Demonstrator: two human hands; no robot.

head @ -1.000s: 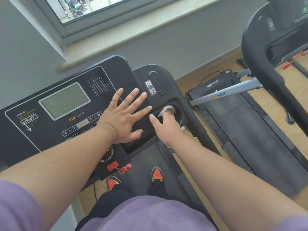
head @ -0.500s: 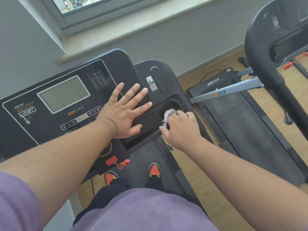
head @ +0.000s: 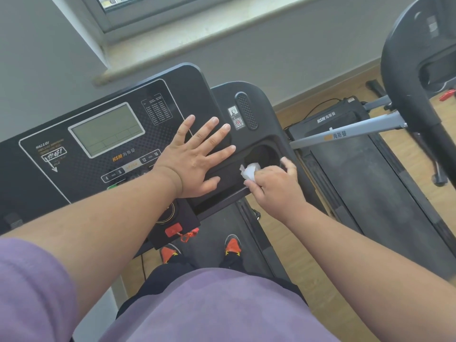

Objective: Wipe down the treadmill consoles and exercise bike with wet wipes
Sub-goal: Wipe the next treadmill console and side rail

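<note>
Head view of a treadmill console (head: 103, 134) seen from above. The left hand (head: 195, 159) lies flat on the console's right half, fingers straight and spread, palm down just right of the grey display (head: 107, 129). The right hand (head: 274, 183) curls its fingers around a crumpled white wet wipe (head: 250, 171), pressing it against the near rim of the round cup holder (head: 265, 154) at the console's right side. A red safety key (head: 174, 230) sits at the console's lower edge. Two orange shoes (head: 233, 245) stand on the belt below. A second treadmill (head: 365, 183) lies to the right on the wooden floor (head: 296, 245).
</note>
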